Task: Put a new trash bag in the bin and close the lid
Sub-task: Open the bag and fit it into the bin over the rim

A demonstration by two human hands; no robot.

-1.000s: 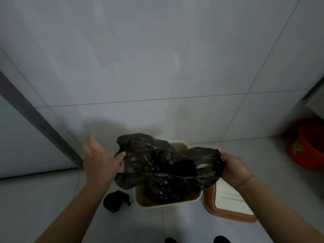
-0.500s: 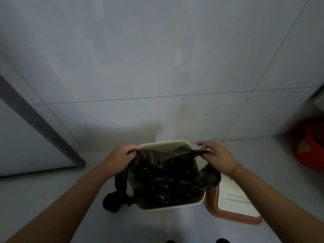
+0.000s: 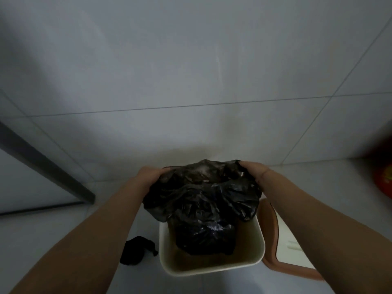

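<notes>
A grey door frame [image 3: 42,168] is seen far to the left of the left hand, running down to the tiled floor [image 3: 63,230]; a small black crumpled bundle [image 3: 136,250] is seen on the floor below and slightly left of the left hand, just beside the bin's left wall. The left hand [image 3: 151,177] is closed around the left edge of the black trash bag [image 3: 201,200], at the far left corner of the bin [image 3: 212,269]; the bag's mouth is stretched between the two hands and draped over the bin's far rim, while its body hangs down inside the bin and the near rim is left bare. The right hand [image 3: 252,174] is clenched on the bag's right edge, at the far right corner. Below and to the right of the right hand, the lid [image 3: 284,249], cream with a brown border, is laid on the floor touching the bin's right side; a red object [image 3: 384,179] is glimpsed, blurred, far to the right.
</notes>
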